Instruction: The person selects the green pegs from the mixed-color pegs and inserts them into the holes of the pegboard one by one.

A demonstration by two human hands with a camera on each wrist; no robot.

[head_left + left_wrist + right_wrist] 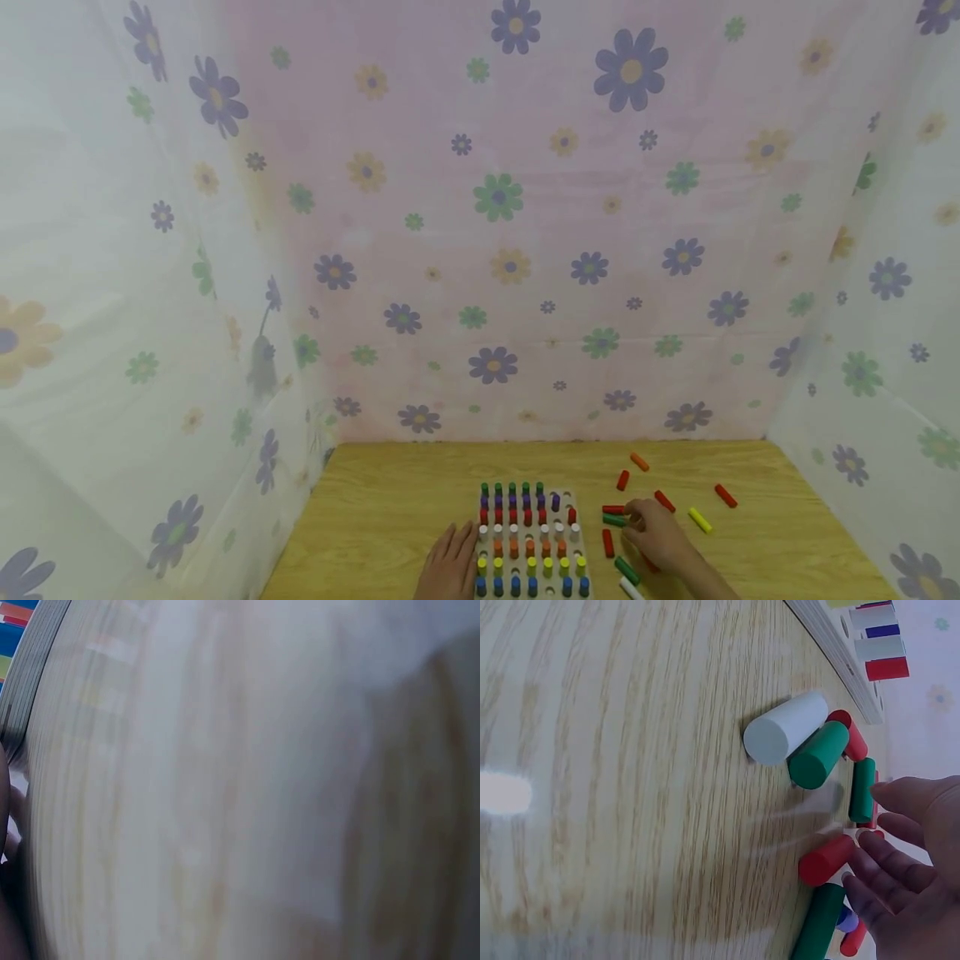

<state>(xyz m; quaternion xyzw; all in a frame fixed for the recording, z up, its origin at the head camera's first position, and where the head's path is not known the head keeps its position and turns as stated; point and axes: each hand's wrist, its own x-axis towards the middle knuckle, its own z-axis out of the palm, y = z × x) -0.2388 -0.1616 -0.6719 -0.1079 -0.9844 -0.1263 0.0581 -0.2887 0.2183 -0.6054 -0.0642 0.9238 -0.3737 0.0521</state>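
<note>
Pinching the upper green peg (612,520), lower right of frame, works best squarely across its length. Right hand (657,533): grip half-curled against it, hold cannot be told. Left hand (448,565): fingers extended beside the pegboard (582,542), gripping nothing.

Left hand (446,568) at six o'clock in the head view, back upward, fingers (464,542) extended toward one o'clock, right hand (657,534) at five o'clock, fingertips toward ten, forearm (708,579) angling off between four and five, thumb (911,797) apart from loosely bent fingers
</note>
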